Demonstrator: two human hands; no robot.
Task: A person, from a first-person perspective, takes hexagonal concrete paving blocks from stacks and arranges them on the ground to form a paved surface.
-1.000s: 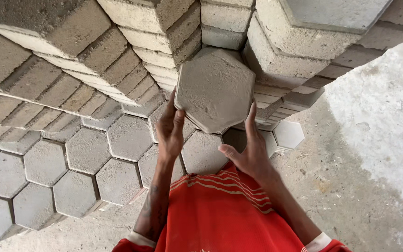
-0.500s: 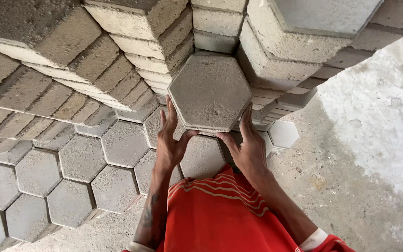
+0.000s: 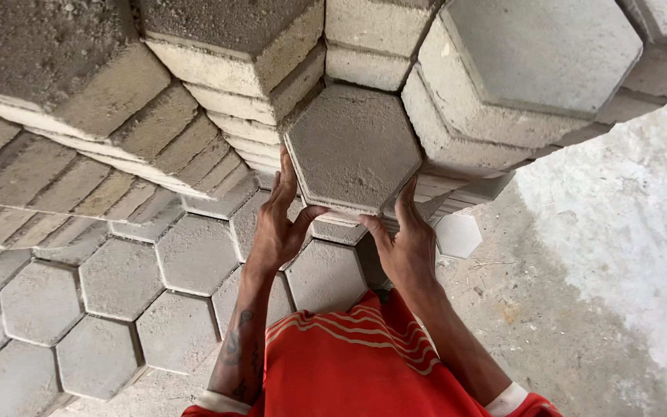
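I have both hands clamped on the hexagonal concrete paver (image 3: pixel 353 147): left hand (image 3: pixel 278 224) and right hand (image 3: pixel 407 247) grip opposite lower edges, spreading its weight between stacked pavers (image 3: pixel 218 85).

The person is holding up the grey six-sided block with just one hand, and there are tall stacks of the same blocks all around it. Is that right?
Not quite. In the head view both hands hold the hexagonal block: the left hand grips its left edge and the right hand its lower right edge. The stacks of blocks around it are there.
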